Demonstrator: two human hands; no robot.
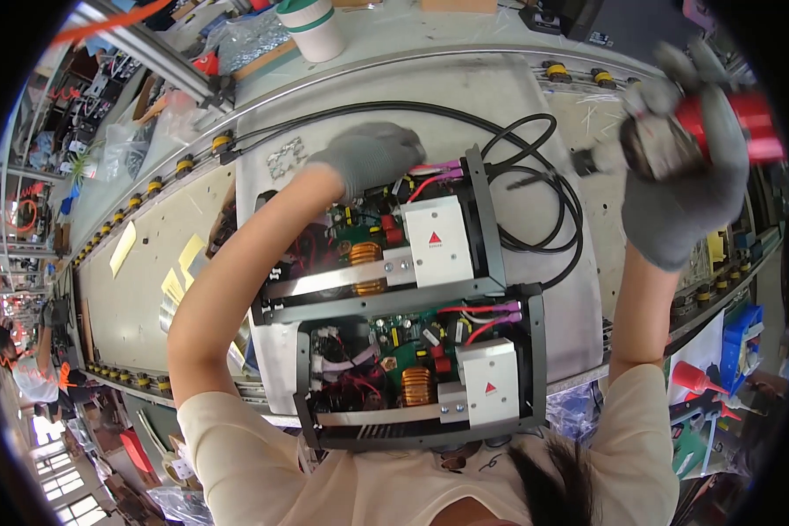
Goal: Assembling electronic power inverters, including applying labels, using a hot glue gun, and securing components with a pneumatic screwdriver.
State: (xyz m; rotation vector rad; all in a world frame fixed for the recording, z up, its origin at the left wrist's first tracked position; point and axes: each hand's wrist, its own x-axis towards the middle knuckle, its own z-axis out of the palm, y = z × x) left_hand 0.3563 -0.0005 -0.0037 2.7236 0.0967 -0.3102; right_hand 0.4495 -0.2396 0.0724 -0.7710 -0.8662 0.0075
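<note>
My right hand (688,206), in a grey glove, is raised at the right and wrapped round a red and black power screwdriver (662,145). Its thin bit points left, above a coil of black cable (579,210). My left hand (381,158), also gloved, rests at the far edge of an open black-framed electronics unit (443,245). Its fingertips are blurred and partly hidden, so their grip does not show. A second, similar unit (491,381) lies nearer my body. Each has a white plate with a red triangle, a copper coil and red and purple wires.
Beneath the units lies a pale board (574,320) on a roller conveyor (184,165). Small metal parts (287,159) lie left of my left hand. A white tub (314,35) with a green band stands at the back. Red-capped bottles (697,377) are at the lower right.
</note>
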